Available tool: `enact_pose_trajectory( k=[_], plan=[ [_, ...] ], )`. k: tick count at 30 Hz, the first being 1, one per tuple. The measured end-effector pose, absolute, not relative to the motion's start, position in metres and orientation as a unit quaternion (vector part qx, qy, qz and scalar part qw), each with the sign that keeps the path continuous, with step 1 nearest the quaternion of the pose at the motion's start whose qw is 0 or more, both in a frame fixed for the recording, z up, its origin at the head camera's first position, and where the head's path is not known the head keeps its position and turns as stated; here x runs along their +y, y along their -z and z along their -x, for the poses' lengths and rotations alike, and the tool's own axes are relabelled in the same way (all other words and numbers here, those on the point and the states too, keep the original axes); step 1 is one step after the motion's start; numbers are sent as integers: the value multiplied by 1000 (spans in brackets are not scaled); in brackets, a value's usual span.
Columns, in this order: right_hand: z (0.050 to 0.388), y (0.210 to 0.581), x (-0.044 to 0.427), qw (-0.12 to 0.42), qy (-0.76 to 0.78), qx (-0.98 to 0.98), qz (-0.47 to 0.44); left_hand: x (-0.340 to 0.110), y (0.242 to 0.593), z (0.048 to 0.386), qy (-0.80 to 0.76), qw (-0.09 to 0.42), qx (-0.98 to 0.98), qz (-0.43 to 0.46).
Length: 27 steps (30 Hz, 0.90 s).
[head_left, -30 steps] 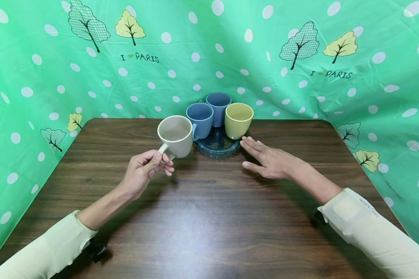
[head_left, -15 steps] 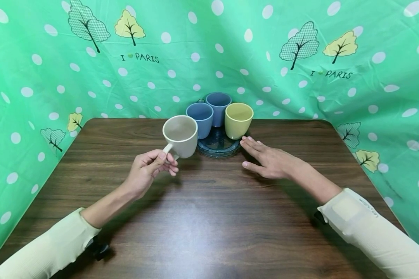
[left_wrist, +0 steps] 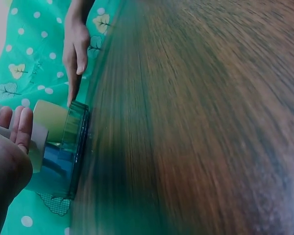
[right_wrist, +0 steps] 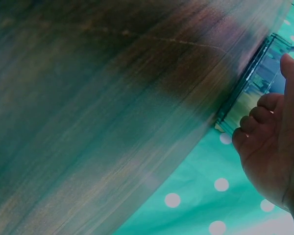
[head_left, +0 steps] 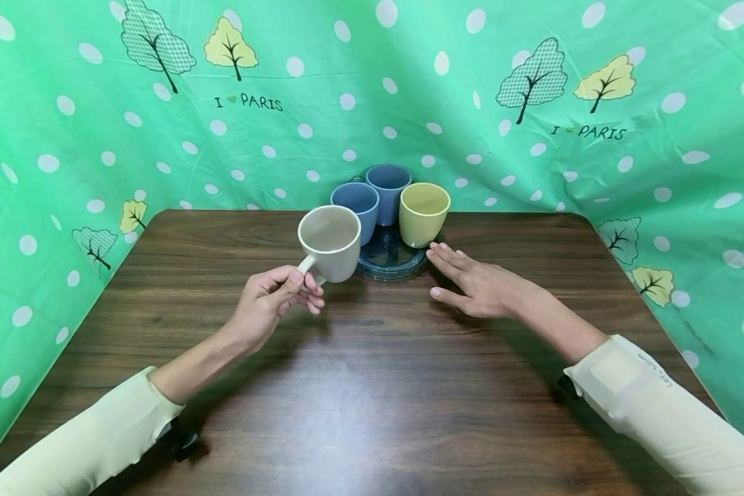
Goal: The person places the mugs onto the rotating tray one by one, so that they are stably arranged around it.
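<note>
A cream mug (head_left: pixel 330 245) hangs upright above the table, its handle pinched between the thumb and fingers of my left hand (head_left: pixel 269 303). Behind it a dark glass tray (head_left: pixel 389 269) carries two blue mugs, one at the left (head_left: pixel 355 200) and one at the back (head_left: pixel 388 180), plus a yellow mug (head_left: pixel 424 215) at the right. The cream mug hides part of the left blue one. My right hand (head_left: pixel 480 282) lies with straight fingers at the tray's right front edge; in the right wrist view its fingers are beside the glass tray (right_wrist: pixel 247 78).
The brown wooden table (head_left: pixel 372 386) reaches back to a green dotted curtain (head_left: pixel 322 83), which hangs close behind the tray and along both sides. A small black device (head_left: pixel 182 441) is under my left sleeve.
My left hand has carried the cream mug slowly to the right, so that it now covers more of the left blue mug and its handle. My right hand and the tray have stayed still.
</note>
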State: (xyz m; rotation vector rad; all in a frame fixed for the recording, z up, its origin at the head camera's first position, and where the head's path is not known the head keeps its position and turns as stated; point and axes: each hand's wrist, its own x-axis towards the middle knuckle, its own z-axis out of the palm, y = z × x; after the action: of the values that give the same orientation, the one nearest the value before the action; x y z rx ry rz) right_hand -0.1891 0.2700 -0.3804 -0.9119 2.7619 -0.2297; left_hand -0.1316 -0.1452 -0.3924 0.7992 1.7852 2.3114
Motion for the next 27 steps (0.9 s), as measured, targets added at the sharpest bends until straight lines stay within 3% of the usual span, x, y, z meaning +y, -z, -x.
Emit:
enact_pose_trajectory(
  k=[27],
  plan=[
    [189, 380, 269, 112, 79, 941, 309, -120, 389, 130, -764, 75, 585, -260]
  ],
)
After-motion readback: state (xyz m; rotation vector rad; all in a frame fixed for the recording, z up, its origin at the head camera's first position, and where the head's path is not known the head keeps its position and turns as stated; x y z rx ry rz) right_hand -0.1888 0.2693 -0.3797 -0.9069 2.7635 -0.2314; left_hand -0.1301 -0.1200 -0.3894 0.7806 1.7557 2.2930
